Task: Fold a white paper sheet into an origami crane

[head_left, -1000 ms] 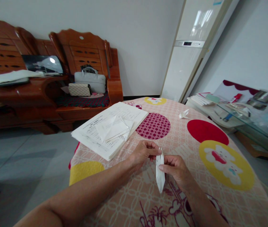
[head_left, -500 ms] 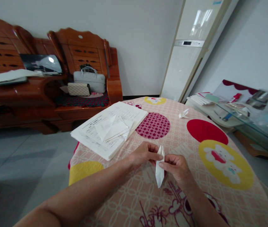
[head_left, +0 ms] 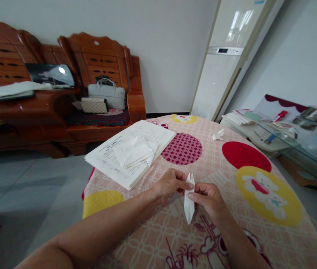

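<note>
A narrow, folded piece of white paper (head_left: 189, 207) stands lengthwise between my hands, pointed at the lower end and split into two points at the upper end. My left hand (head_left: 174, 183) pinches its upper left side, thumb lying across the front. From the right, my right hand (head_left: 209, 198) grips the middle, its thumb also pressed on the front face. The fingers behind the paper are partly hidden. Farther off on the table lies a small folded white paper figure (head_left: 218, 135), apart from both hands.
A stack of printed sheets (head_left: 110, 164) with folded white paper (head_left: 136, 151) on top lies left of my hands. The patterned tablecloth (head_left: 152, 235) covers the round table. A glass shelf (head_left: 292, 151) with clutter stands at right; wooden chairs (head_left: 102, 48) stand behind left.
The two upper points of the folded paper now stand slightly farther apart. Both hands keep nearly the same hold, and the view has shifted a little.
</note>
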Demonstrator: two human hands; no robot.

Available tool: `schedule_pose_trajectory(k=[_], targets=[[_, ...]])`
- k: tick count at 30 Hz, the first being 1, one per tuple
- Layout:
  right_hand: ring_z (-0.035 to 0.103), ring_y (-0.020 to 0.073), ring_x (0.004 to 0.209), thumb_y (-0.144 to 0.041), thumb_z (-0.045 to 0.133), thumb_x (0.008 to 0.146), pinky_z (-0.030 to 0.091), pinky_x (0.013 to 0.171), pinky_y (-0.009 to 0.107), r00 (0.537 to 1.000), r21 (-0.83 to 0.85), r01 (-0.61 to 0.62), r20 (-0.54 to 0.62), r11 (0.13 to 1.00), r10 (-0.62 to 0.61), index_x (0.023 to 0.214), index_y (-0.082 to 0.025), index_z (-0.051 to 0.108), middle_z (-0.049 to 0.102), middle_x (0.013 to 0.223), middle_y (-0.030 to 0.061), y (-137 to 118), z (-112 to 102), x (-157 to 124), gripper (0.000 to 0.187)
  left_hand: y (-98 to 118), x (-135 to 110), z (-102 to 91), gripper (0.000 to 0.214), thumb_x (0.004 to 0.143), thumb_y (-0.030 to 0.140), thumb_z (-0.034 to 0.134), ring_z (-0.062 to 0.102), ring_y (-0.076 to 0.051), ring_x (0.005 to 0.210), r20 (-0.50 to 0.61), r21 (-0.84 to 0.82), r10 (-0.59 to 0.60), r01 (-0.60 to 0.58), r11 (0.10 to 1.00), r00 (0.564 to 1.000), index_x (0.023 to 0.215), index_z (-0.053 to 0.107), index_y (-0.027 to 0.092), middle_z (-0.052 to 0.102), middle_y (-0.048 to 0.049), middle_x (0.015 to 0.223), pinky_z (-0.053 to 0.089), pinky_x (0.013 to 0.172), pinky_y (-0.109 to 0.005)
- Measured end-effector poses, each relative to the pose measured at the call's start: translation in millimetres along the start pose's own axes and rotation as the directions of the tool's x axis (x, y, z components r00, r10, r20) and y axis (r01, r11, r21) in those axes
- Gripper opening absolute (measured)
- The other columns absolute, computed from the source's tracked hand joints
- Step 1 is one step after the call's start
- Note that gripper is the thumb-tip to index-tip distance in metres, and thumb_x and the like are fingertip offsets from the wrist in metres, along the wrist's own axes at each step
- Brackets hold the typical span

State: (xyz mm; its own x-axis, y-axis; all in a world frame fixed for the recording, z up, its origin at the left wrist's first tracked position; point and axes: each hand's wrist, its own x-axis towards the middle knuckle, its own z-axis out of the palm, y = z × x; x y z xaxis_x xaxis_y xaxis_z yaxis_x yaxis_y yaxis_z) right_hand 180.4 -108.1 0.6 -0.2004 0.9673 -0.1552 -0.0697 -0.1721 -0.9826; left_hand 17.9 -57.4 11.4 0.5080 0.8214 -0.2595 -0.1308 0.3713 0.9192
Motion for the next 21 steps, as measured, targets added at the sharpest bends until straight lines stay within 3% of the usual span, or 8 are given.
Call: schedule_pose_trajectory(k=[5, 11, 14, 19, 21], targets=[[0.049, 0.0097, 0.049, -0.028, 0.075, 0.067, 0.037, 0.049, 0.021, 1.000, 0.004, 0.006, -0.013, 1.000, -0.006, 0.060, -0.014, 0.066, 0.062, 0.056, -0.0009, 1.1, 0.7, 0.5, 0.018, -0.5, 1.7, 1.4, 0.030, 0.057, 0.032, 0.081, 0.047, -0.007, 0.043, -0.024, 0.027, 0.060, -0.059, 0.998, 0.998, 0.053, 0.060, 0.011, 0.053, 0.0020, 0.048, 0.034, 0.045, -0.021], [0.046, 0.0094, 0.046, -0.030, 0.076, 0.066, 0.035, 0.046, 0.021, 0.992, -0.008, 0.032, -0.119, 0.999, -0.033, 0.059, -0.015, 0.063, 0.058, 0.051, -0.0023, 3.9, -1.0, 1.3, 0.022, 8.0, -0.2, -5.0, 0.032, 0.058, 0.036, 0.083, 0.057, -0.010, 0.054, 0.117, 0.060, -0.007, 0.000, 0.998, 0.993, 0.071, 0.070, 0.009, 0.063, -0.0019, 0.062, 0.045, 0.055, -0.022], [0.047, 0.0092, 0.046, -0.031, 0.076, 0.068, 0.034, 0.045, 0.020, 0.986, -0.023, 0.065, -0.151, 0.998, -0.067, 0.059, -0.015, 0.062, 0.059, 0.051, -0.0019, 2.3, -2.0, 0.7, 0.023, 7.1, -0.3, -7.5, 0.033, 0.057, 0.034, 0.085, 0.058, -0.011, 0.055, 0.130, 0.103, -0.007, -0.006, 0.995, 0.992, 0.073, 0.071, 0.008, 0.065, -0.0028, 0.063, 0.047, 0.057, -0.023], [0.058, 0.0135, 0.057, -0.033, 0.078, 0.068, 0.045, 0.054, 0.023, 0.971, -0.017, 0.136, -0.196, 0.990, -0.137, 0.079, -0.016, 0.069, 0.069, 0.067, 0.0018, -6.2, -0.3, -3.4, 0.023, 3.6, 3.1, -9.5, 0.030, 0.063, 0.034, 0.082, 0.053, -0.007, 0.050, 0.111, 0.041, 0.098, -0.103, 0.994, 0.989, 0.069, 0.069, 0.008, 0.062, -0.0015, 0.060, 0.041, 0.052, -0.019], [0.059, 0.0135, 0.059, -0.035, 0.077, 0.071, 0.046, 0.056, 0.023, 0.960, -0.026, 0.168, -0.223, 0.985, -0.170, 0.079, -0.016, 0.069, 0.069, 0.067, 0.0019, -9.0, 0.5, -5.6, 0.022, 4.2, 3.6, -10.0, 0.028, 0.065, 0.033, 0.081, 0.049, -0.005, 0.048, 0.115, -0.011, 0.121, -0.120, 0.993, 0.986, 0.069, 0.068, 0.008, 0.059, 0.0000, 0.057, 0.036, 0.047, -0.015]])
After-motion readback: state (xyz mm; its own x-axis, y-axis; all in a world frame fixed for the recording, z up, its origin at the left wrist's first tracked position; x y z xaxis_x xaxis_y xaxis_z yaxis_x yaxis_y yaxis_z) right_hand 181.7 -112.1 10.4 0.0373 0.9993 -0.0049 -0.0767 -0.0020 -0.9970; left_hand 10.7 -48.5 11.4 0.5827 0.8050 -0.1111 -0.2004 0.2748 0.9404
